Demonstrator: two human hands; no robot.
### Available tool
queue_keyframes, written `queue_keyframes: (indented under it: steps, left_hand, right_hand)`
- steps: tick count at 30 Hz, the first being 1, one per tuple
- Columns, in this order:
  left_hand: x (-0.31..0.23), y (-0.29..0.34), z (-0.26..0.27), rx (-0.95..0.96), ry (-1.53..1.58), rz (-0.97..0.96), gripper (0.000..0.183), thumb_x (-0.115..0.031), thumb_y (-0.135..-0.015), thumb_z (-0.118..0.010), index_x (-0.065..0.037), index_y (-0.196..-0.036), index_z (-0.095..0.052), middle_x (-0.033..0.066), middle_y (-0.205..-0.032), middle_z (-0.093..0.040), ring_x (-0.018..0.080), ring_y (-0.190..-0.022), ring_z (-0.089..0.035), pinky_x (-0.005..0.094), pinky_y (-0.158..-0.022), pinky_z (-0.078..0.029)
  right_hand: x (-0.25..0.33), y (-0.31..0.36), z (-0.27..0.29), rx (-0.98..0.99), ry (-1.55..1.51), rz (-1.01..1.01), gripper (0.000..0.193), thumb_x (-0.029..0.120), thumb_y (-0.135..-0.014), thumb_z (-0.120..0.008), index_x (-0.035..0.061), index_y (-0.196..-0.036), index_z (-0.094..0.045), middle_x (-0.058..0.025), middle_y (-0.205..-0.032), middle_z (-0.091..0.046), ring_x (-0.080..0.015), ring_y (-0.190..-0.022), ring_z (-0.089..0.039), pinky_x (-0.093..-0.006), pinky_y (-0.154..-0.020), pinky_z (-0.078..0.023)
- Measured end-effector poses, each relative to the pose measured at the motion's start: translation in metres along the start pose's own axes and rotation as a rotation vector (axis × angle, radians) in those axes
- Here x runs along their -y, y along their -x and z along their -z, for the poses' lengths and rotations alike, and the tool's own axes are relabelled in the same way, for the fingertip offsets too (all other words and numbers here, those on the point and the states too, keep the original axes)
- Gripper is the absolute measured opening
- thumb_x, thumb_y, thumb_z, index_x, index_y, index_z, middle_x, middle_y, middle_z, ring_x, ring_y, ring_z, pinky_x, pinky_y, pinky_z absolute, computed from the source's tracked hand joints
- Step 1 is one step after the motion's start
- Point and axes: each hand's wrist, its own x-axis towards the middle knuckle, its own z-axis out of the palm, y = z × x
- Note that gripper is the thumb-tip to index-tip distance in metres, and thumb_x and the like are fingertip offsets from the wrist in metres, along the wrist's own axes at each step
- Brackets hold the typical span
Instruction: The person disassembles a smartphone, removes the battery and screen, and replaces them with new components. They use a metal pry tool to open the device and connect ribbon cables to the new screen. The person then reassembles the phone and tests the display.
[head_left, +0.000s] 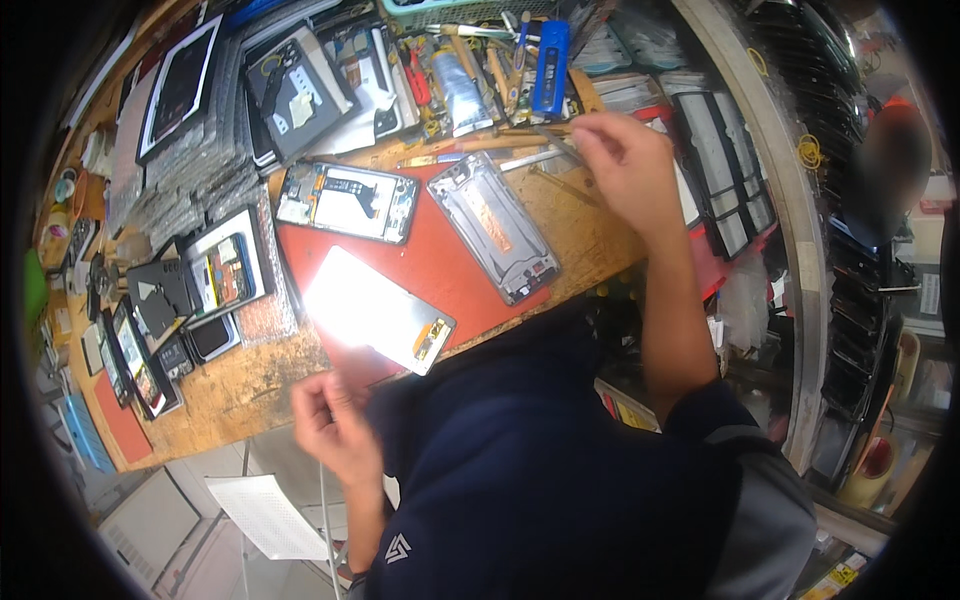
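My right hand point(625, 165) reaches over the far side of the wooden bench point(240, 385), its fingertips pinched on a thin metal tool point(556, 146) beside a clutter of hand tools. My left hand point(328, 415) hovers at the bench's near edge with fingers curled; a thin white cord point(325, 520) hangs just below it, and I cannot tell whether the hand holds it. On the red mat point(455, 285) lie an opened phone body point(347, 200), a silver phone frame point(495, 228) and a glaring screen panel point(375, 308) nearest my left hand.
Stacks of phone screens and parts point(215, 275) crowd the left of the bench. A blue tool point(551, 68) and a tube lie among the tools at the back. Framed panels point(720, 175) stand at the right. Another person point(895, 160) is at the far right.
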Motion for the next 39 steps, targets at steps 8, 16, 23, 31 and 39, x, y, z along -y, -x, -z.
queue_keyframes:
  steps: [8,16,23,31,39]
  left_hand:
    - [0.0,-0.039,0.04,-0.315,-0.152,-0.275,0.022,-0.012,-0.113,-0.055,0.004,-0.116,-0.069,0.0136,-0.112,-0.07,0.022,-0.118,-0.064,0.038,-0.108,-0.046]
    - [-0.015,-0.059,0.055,-0.143,-0.133,-0.115,0.034,-0.004,-0.109,-0.057,0.004,-0.142,-0.06,0.0205,-0.122,-0.07,0.0227,-0.103,-0.072,0.0397,-0.095,-0.06]
    - [-0.031,-0.092,0.018,-0.469,-0.06,-0.449,0.056,0.016,-0.092,-0.041,-0.003,-0.145,-0.041,0.0283,-0.14,-0.06,0.028,-0.117,-0.073,0.0311,-0.086,-0.064]
    - [-0.073,-0.152,-0.035,-0.016,-0.769,-0.909,0.02,-0.002,-0.087,-0.073,-0.008,-0.106,-0.074,0.0141,-0.13,-0.065,0.0349,-0.121,-0.063,0.0532,-0.119,-0.039]
    - [-0.086,-0.215,-0.119,0.067,-1.107,-1.16,0.006,-0.013,-0.083,-0.079,-0.014,-0.089,-0.079,0.0123,-0.142,-0.063,0.0364,-0.144,-0.051,0.0573,-0.126,-0.03]
  right_hand:
    - [-0.005,0.013,-0.015,0.275,0.465,0.238,0.019,0.019,-0.098,-0.07,0.0019,-0.107,-0.068,-0.0163,-0.101,-0.073,-0.0412,-0.096,-0.071,-0.0497,-0.087,-0.056]
    - [0.001,0.014,-0.013,-0.129,-0.536,-0.062,0.017,0.006,-0.112,-0.053,-0.0003,-0.128,-0.051,-0.0091,-0.097,-0.072,-0.0114,-0.081,-0.069,-0.0275,-0.072,-0.056]
    - [-0.031,0.062,-0.01,-0.045,-0.758,-0.227,0.018,0.011,-0.115,-0.051,0.0023,-0.13,-0.046,-0.0154,-0.1,-0.07,-0.0175,-0.071,-0.071,-0.0271,-0.064,-0.059]
    - [-0.06,0.085,-0.034,-0.26,-0.775,-0.171,0.024,0.015,-0.116,-0.049,0.0015,-0.134,-0.04,-0.0181,-0.103,-0.07,-0.019,-0.078,-0.072,-0.0281,-0.071,-0.061]
    - [-0.063,0.091,-0.027,-0.198,-0.74,-0.131,0.021,0.01,-0.113,-0.056,-0.0006,-0.129,-0.048,-0.0167,-0.103,-0.072,-0.0177,-0.08,-0.072,-0.0279,-0.074,-0.061]
